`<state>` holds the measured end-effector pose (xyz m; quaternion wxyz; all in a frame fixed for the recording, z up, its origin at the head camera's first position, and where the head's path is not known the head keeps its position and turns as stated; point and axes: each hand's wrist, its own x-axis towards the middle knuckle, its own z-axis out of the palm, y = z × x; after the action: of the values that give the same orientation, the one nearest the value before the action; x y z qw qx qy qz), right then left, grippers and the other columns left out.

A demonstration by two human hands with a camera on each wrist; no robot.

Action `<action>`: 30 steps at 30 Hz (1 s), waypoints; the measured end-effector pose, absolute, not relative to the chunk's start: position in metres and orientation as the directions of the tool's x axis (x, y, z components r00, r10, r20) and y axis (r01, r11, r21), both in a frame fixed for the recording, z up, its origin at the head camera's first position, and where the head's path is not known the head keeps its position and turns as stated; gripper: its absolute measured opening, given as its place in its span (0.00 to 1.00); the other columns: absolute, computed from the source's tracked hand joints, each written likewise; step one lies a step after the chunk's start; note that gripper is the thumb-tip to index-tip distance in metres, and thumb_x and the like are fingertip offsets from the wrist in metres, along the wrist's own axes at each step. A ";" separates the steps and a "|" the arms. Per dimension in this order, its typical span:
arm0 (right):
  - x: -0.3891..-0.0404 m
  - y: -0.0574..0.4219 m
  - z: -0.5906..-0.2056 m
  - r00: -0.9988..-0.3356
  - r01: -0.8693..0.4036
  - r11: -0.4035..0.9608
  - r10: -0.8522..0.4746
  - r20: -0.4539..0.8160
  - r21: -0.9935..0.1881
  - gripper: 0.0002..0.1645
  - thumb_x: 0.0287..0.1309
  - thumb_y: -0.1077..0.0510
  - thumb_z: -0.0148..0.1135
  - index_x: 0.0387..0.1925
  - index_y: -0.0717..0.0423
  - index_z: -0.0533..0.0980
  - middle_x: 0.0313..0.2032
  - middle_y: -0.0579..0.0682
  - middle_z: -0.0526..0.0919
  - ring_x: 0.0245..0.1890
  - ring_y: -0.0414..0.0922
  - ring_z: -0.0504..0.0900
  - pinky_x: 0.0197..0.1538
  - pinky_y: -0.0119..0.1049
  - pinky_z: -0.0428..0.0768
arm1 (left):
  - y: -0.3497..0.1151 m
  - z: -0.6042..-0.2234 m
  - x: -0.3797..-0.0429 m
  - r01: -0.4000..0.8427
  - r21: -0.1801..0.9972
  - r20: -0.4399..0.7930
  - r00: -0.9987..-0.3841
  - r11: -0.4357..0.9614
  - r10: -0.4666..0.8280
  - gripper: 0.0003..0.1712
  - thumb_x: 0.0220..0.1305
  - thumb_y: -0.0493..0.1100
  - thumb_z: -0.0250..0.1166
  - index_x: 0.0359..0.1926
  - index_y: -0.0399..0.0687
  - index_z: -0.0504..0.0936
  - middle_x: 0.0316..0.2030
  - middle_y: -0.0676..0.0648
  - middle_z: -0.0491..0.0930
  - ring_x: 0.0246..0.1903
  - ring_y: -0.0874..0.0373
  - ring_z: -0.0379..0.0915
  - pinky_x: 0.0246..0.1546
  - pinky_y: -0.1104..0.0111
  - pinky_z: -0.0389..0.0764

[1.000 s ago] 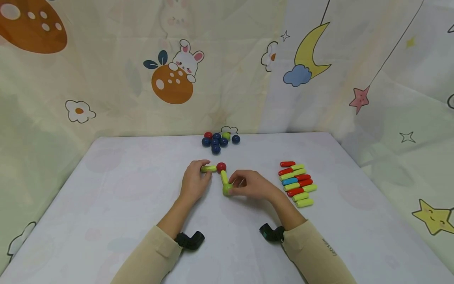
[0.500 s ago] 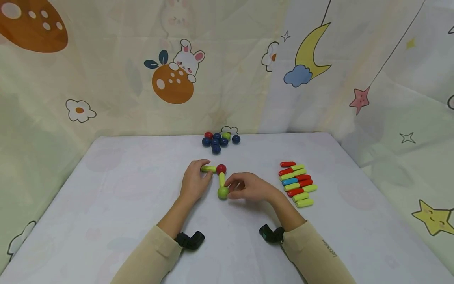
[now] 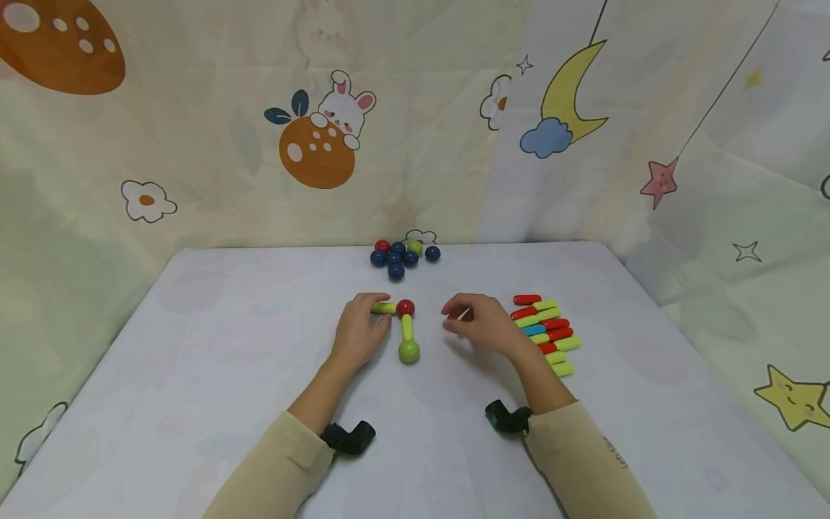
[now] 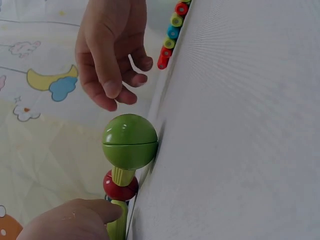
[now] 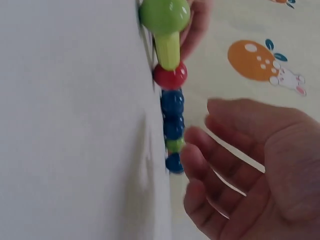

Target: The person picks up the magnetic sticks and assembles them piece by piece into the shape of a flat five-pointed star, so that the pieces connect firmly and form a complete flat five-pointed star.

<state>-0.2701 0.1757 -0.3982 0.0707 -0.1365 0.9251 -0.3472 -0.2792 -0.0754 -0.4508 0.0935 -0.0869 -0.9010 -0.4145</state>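
Note:
In the head view, my left hand (image 3: 357,330) pinches a yellow-green rod (image 3: 385,308) at its left end. That rod runs into a red ball (image 3: 405,308). From the ball a second yellow-green rod (image 3: 407,329) points toward me and ends in a green ball (image 3: 409,352), making an L shape on the table. My right hand (image 3: 483,323) hovers right of the L, its fingers loosely bent, holding nothing. The right wrist view also shows a gap between the right thumb and fingers (image 5: 197,162). In the left wrist view the green ball (image 4: 130,142) is nearest.
Several dark blue balls (image 3: 396,272), a red ball (image 3: 382,246) and a green ball (image 3: 415,247) cluster at the table's back edge. Red, blue and yellow-green rods (image 3: 558,335) lie in a stack-like row at the right, partly behind my right hand. A printed curtain (image 3: 415,144) stands behind the table.
My right hand has let go of the green ball and moved right, toward the rods. The lower rod and green ball have swung left to point toward me. The left hand stays put.

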 end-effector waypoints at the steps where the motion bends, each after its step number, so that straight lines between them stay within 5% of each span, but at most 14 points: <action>1: -0.271 0.180 -0.397 -0.963 -0.204 0.740 -0.271 -0.006 -0.641 0.14 0.67 0.54 0.67 0.51 0.52 0.83 0.44 0.49 0.86 0.43 0.48 0.81 0.45 0.39 0.83 | -0.075 -0.451 -0.279 0.236 0.726 0.239 -0.967 0.647 0.084 0.22 0.67 0.40 0.68 0.62 0.46 0.81 0.62 0.40 0.79 0.65 0.42 0.73 0.69 0.50 0.72; 9: -0.277 0.222 -0.391 -0.985 -0.108 0.894 -0.036 0.171 -0.434 0.20 0.69 0.56 0.61 0.58 0.60 0.79 0.56 0.64 0.82 0.56 0.63 0.77 0.58 0.58 0.79 | -0.076 -0.453 -0.280 0.238 0.699 0.271 -0.961 0.675 0.058 0.19 0.64 0.39 0.70 0.56 0.44 0.85 0.53 0.40 0.83 0.54 0.42 0.77 0.58 0.52 0.78; 16: -0.277 0.239 -0.400 -0.994 -0.003 0.958 0.029 0.108 -0.287 0.30 0.69 0.56 0.52 0.67 0.66 0.72 0.65 0.71 0.74 0.67 0.72 0.69 0.65 0.73 0.68 | -0.076 -0.453 -0.279 0.214 0.662 0.266 -0.963 0.718 0.043 0.14 0.64 0.42 0.71 0.50 0.45 0.88 0.47 0.42 0.83 0.48 0.44 0.76 0.50 0.54 0.78; 23: -0.282 0.237 -0.405 -0.992 -0.095 0.958 -0.069 0.102 -0.270 0.22 0.69 0.64 0.50 0.60 0.67 0.79 0.56 0.69 0.82 0.59 0.67 0.79 0.64 0.66 0.73 | -0.076 -0.451 -0.278 0.193 0.584 0.291 -0.957 0.789 0.019 0.13 0.64 0.44 0.69 0.48 0.45 0.88 0.43 0.42 0.84 0.42 0.45 0.76 0.43 0.55 0.75; 30: -0.287 0.227 -0.411 -0.990 -0.139 0.943 -0.134 0.037 -0.302 0.21 0.67 0.67 0.59 0.61 0.63 0.80 0.57 0.64 0.83 0.61 0.62 0.79 0.67 0.59 0.76 | -0.075 -0.450 -0.278 0.204 0.511 0.307 -0.951 0.835 0.044 0.15 0.65 0.46 0.68 0.49 0.45 0.89 0.41 0.43 0.84 0.39 0.46 0.76 0.46 0.52 0.78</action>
<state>-0.2872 0.2275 -0.4111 -0.0077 -0.0693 0.9856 -0.1538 -0.2780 -0.0754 -0.4505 0.1427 -0.0655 -0.9472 -0.2797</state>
